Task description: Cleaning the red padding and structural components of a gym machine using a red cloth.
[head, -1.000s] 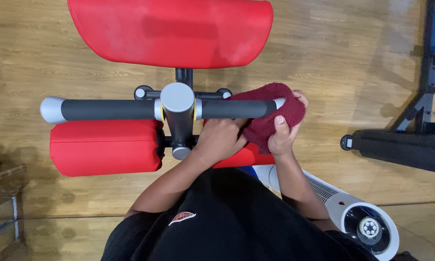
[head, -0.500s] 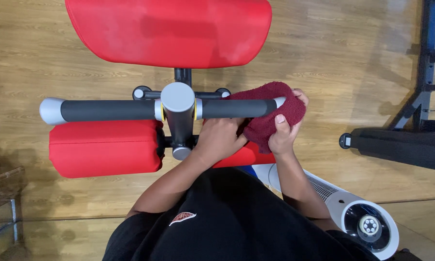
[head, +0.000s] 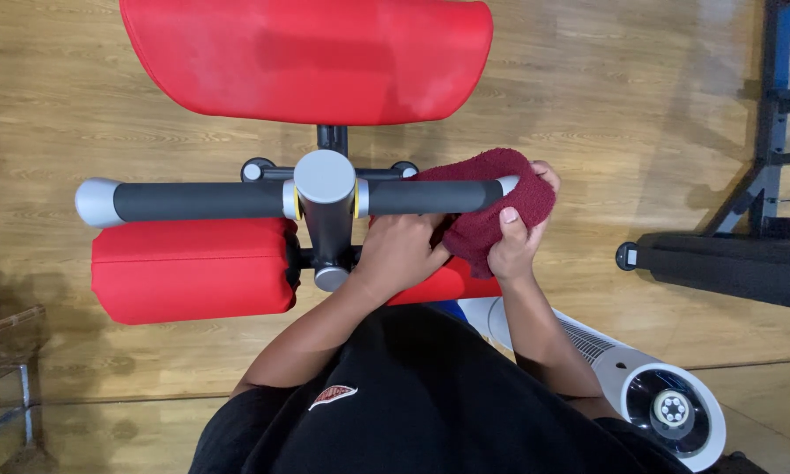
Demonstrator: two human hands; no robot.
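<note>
A dark red towel (head: 491, 219) is wrapped under and around the right end of a black foam handlebar (head: 417, 197) on a red-padded exercise machine. My right hand (head: 516, 237) grips the towel at the bar's grey end cap. My left hand (head: 401, 254) is closed just below the bar, beside the towel's left edge and touching it. The left half of the bar (head: 197, 200) is bare.
A large red pad (head: 307, 57) lies beyond the bar and a red knee pad (head: 193, 270) below it on the left. A white tower fan (head: 649, 395) lies at lower right. Black equipment frames (head: 728, 263) stand at the right on the wooden floor.
</note>
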